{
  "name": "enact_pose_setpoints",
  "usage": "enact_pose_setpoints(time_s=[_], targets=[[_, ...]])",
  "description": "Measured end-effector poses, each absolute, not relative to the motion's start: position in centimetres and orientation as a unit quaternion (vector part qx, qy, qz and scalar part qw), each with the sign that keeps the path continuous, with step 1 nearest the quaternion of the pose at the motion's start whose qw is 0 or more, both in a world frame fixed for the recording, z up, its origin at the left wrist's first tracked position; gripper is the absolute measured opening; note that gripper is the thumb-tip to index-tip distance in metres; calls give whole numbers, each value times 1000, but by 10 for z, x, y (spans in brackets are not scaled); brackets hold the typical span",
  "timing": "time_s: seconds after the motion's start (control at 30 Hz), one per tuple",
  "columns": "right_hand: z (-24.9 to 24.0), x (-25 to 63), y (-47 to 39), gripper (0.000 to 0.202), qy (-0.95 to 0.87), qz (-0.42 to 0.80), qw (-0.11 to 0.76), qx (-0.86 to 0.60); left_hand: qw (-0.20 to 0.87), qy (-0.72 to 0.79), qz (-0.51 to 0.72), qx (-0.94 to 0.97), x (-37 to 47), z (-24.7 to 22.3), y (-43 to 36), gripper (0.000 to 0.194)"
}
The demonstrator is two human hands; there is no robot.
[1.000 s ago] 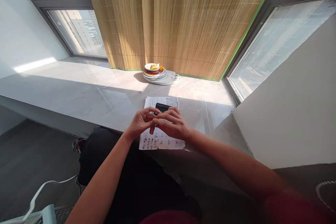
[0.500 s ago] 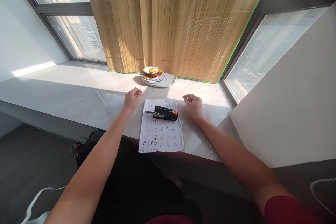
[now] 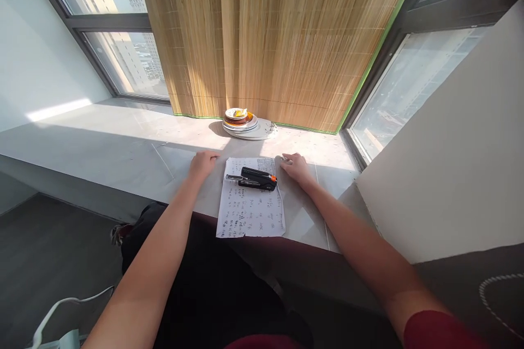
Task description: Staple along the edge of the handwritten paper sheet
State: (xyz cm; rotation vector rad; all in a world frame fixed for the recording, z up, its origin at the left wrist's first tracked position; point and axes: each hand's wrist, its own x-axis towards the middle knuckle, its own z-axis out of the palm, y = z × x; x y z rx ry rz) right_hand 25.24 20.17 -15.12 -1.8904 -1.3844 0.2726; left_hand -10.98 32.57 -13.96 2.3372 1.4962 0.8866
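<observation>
A black stapler (image 3: 259, 180) with an orange patch lies on a handwritten sheet of paper (image 3: 251, 218). Its top arm is raised a little, and a silvery metal part sticks out to the left. To the left of the paper's top corner, my left hand (image 3: 203, 165) rests on the ledge with its fingers curled in, and no object shows in it. My right hand (image 3: 296, 168) is low over the ledge, just right of the paper. Its fingers are drawn together around what may be a small greyish thing, too small to make out. Neither hand touches the stapler.
Behind the paper, a stack of small plates (image 3: 240, 121) stands on a larger white plate (image 3: 266, 130) near the bamboo blind (image 3: 262, 38). The stone ledge (image 3: 135, 158) ends at my lap. A wall (image 3: 446, 147) closes off the right side.
Both hands have come down and slightly nearer to me. My right hand has also shifted left, toward the paper's top right corner. Stapler and paper lie as before; the view has tilted slightly.
</observation>
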Motion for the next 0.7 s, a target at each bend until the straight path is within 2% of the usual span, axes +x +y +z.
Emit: enact_pose_setpoints(time_s=[0.07, 0.17, 0.23, 0.3, 0.5, 0.6, 0.7], targets=[[-149, 251, 199, 31, -535, 102, 404, -735, 177, 497, 372, 764, -109, -138, 319, 32], [-142, 240, 192, 18, -525, 74, 493, -689, 338, 452, 489, 666, -108, -137, 304, 26], [-136, 226, 186, 22, -550, 49, 550, -626, 418, 416, 525, 614, -108, -136, 293, 33], [-131, 209, 178, 26, -612, 37, 563, -554, 461, 394, 525, 597, -108, -134, 283, 42], [-127, 175, 164, 29, -792, 90, 455, -397, 529, 343, 517, 578, -98, -123, 266, 63], [-131, 172, 164, 38, -820, 105, 394, -401, 530, 343, 512, 582, -91, -122, 264, 61], [-134, 173, 166, 37, -819, 114, 385, -411, 525, 351, 498, 594, -88, -124, 265, 60]])
